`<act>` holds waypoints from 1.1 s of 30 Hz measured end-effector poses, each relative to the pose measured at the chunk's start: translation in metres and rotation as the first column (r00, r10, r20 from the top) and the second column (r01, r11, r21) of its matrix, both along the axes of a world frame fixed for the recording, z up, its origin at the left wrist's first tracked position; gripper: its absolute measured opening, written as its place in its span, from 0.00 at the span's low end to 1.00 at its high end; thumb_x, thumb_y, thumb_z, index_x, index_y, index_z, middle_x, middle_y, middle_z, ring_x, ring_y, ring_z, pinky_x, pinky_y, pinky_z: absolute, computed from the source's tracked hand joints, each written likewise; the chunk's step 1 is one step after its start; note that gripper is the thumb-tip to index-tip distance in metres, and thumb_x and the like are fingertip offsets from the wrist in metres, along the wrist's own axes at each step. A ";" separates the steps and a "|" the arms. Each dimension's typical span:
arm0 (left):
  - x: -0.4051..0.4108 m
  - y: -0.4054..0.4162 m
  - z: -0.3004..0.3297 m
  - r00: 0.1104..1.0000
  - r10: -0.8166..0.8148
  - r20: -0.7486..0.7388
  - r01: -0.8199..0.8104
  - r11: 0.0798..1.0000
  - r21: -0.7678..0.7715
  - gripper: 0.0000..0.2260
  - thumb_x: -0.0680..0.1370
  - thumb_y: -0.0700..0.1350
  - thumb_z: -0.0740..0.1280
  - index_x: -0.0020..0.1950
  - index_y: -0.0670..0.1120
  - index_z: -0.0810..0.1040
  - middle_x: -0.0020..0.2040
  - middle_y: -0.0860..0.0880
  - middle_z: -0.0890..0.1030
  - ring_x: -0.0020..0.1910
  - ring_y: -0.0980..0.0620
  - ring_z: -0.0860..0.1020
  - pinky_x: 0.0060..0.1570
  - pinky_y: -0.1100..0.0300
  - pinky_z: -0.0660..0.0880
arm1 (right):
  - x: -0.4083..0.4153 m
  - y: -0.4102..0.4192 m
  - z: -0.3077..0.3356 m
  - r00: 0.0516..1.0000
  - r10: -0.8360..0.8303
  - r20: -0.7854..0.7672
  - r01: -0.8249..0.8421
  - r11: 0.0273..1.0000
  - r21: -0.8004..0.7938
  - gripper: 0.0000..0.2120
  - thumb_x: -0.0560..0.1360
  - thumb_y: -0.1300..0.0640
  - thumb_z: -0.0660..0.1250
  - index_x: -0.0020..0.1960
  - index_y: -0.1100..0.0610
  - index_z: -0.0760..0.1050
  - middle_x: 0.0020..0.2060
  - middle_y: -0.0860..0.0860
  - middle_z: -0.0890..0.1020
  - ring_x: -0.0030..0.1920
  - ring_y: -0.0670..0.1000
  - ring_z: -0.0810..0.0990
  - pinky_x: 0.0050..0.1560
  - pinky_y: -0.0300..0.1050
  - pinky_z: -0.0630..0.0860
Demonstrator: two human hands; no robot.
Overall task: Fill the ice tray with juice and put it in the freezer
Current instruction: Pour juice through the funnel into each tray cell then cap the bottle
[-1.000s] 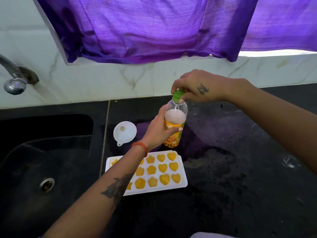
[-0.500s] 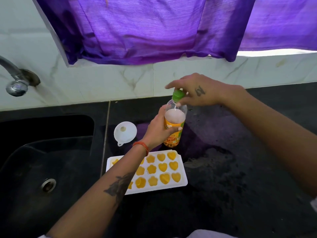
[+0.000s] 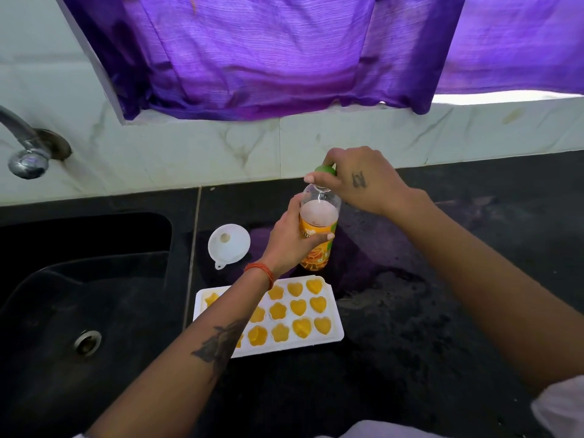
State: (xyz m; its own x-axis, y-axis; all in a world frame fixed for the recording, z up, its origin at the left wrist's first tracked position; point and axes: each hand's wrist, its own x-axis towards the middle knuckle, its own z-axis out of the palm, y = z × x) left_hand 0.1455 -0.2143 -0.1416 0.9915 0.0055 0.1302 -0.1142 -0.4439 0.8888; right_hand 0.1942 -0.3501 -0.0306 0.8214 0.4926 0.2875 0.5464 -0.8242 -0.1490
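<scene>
Left hand grips the juice bottle just behind the filled ice tray; right hand pinches its green cap.

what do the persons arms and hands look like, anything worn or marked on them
Both forearms are bare. The left hand has an orange thread band at its wrist, and a dark tattoo sits on the left forearm. The right hand carries a small dark tattoo on its back. A bit of white sleeve shows at the right arm's lower edge. No rings or watch are visible.
</scene>
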 end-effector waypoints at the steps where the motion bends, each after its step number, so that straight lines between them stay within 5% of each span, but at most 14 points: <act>1: -0.001 0.002 0.001 1.000 -0.021 -0.023 0.020 0.999 -0.027 0.35 0.70 0.49 0.75 0.71 0.53 0.59 0.64 0.48 0.73 0.60 0.49 0.75 0.55 0.51 0.77 | -0.001 -0.005 -0.005 0.995 0.008 -0.101 0.003 0.994 0.110 0.32 0.73 0.34 0.58 0.64 0.58 0.70 0.51 0.56 0.81 0.46 0.51 0.77 0.44 0.43 0.70; 4: -0.004 0.014 0.002 0.974 -0.180 -0.138 0.161 0.977 -0.137 0.39 0.70 0.43 0.75 0.73 0.54 0.55 0.66 0.51 0.70 0.60 0.55 0.73 0.51 0.65 0.76 | -0.017 -0.026 -0.044 0.930 0.038 -0.365 0.126 0.900 0.417 0.37 0.71 0.39 0.66 0.74 0.51 0.57 0.63 0.54 0.75 0.57 0.51 0.76 0.51 0.42 0.72; 8: -0.009 0.029 -0.007 0.929 -0.216 -0.301 0.145 0.960 -0.239 0.36 0.72 0.37 0.72 0.74 0.51 0.57 0.68 0.47 0.70 0.65 0.48 0.72 0.61 0.50 0.75 | -0.051 -0.022 -0.111 0.767 0.085 -0.636 0.441 0.650 0.618 0.40 0.67 0.48 0.74 0.73 0.49 0.58 0.66 0.52 0.71 0.61 0.52 0.73 0.52 0.40 0.72; 11: -0.009 0.028 -0.016 0.929 -0.197 -0.313 0.111 0.956 -0.271 0.28 0.74 0.36 0.69 0.71 0.51 0.64 0.63 0.51 0.74 0.59 0.54 0.76 0.52 0.59 0.78 | -0.059 -0.003 -0.135 0.809 0.077 -0.582 0.401 0.652 0.644 0.40 0.64 0.49 0.77 0.70 0.50 0.62 0.59 0.45 0.75 0.59 0.49 0.75 0.51 0.36 0.74; 13: -0.008 0.026 -0.020 0.939 -0.171 -0.299 0.083 0.955 -0.283 0.24 0.76 0.35 0.66 0.68 0.52 0.66 0.58 0.55 0.75 0.53 0.60 0.78 0.44 0.65 0.78 | -0.054 0.007 -0.139 0.841 0.007 -0.541 0.409 0.647 0.644 0.39 0.62 0.47 0.78 0.68 0.51 0.63 0.60 0.48 0.76 0.58 0.49 0.76 0.55 0.45 0.76; 20: 0.000 0.035 -0.024 0.965 -0.129 -0.229 0.077 0.972 -0.221 0.23 0.77 0.37 0.65 0.70 0.50 0.66 0.56 0.58 0.75 0.49 0.65 0.77 0.42 0.71 0.76 | -0.015 0.021 -0.136 0.848 -0.085 -0.522 0.414 0.721 0.556 0.38 0.62 0.46 0.78 0.65 0.55 0.65 0.58 0.53 0.78 0.57 0.54 0.77 0.55 0.51 0.77; 24: 0.010 0.054 -0.013 0.998 0.001 -0.055 0.005 0.994 0.110 0.21 0.76 0.38 0.66 0.69 0.47 0.70 0.63 0.50 0.76 0.57 0.57 0.76 0.53 0.72 0.72 | 0.019 0.026 -0.131 0.838 -0.027 -0.544 0.388 0.731 0.562 0.38 0.61 0.48 0.78 0.66 0.56 0.65 0.59 0.55 0.78 0.58 0.54 0.78 0.57 0.53 0.77; 28: 0.019 0.096 -0.007 0.968 0.161 0.192 -0.241 0.804 0.544 0.18 0.76 0.44 0.67 0.66 0.48 0.74 0.65 0.48 0.75 0.65 0.48 0.71 0.63 0.54 0.67 | 0.067 0.039 -0.124 0.846 -0.015 -0.534 0.364 0.747 0.556 0.38 0.62 0.50 0.79 0.66 0.57 0.66 0.59 0.56 0.78 0.58 0.55 0.77 0.58 0.53 0.76; 31: 0.022 0.128 -0.008 0.929 0.365 0.053 -0.300 0.662 0.687 0.22 0.76 0.57 0.64 0.68 0.49 0.71 0.67 0.46 0.72 0.66 0.42 0.68 0.60 0.46 0.70 | 0.104 0.051 -0.121 0.844 -0.032 -0.536 0.371 0.756 0.539 0.36 0.61 0.50 0.79 0.63 0.58 0.67 0.58 0.57 0.78 0.58 0.56 0.77 0.57 0.52 0.76; 33: 0.027 0.146 -0.009 0.823 0.539 -0.176 -0.289 0.666 0.688 0.31 0.75 0.67 0.56 0.69 0.47 0.69 0.67 0.40 0.71 0.66 0.37 0.68 0.61 0.44 0.69 | 0.125 0.058 -0.120 0.840 -0.035 -0.541 0.371 0.766 0.525 0.36 0.61 0.50 0.79 0.62 0.58 0.66 0.58 0.56 0.78 0.58 0.56 0.77 0.58 0.53 0.76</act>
